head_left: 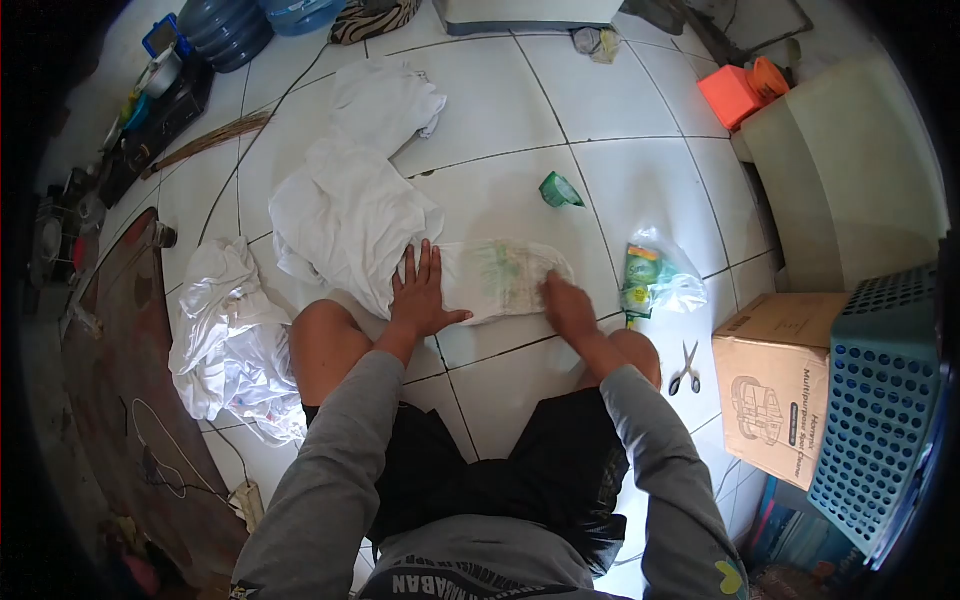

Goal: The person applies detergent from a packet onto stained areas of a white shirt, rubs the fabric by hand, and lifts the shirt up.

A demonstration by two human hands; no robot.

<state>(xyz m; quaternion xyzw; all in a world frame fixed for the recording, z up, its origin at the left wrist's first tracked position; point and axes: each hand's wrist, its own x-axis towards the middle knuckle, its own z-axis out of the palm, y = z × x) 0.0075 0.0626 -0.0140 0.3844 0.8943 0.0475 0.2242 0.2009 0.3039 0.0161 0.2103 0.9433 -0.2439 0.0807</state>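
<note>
A white cloth garment (pixel 350 195) lies spread over the tiled floor. One flat end of it, a sleeve-like part (pixel 495 285), carries a greenish-brown stain. Pressing down beside that part, my left hand (pixel 422 298) is flat with its fingers spread. My right hand (pixel 568 305) is closed at the stained end, touching the cloth; whatever it may grip is hidden. A torn green packet (pixel 560 190) lies beyond the cloth. To the right are a green and yellow packet (pixel 640 275) in a clear plastic bag (pixel 675 280) and a pair of scissors (pixel 686 370).
More white cloth (pixel 220 330) is heaped on the left, beside a brown board (pixel 140 400). A cardboard box (pixel 775 385) and a blue-green basket (pixel 875 420) stand at the right. An orange container (pixel 730 97), a stick broom (pixel 210 142) and water jugs (pixel 225 35) are farther off.
</note>
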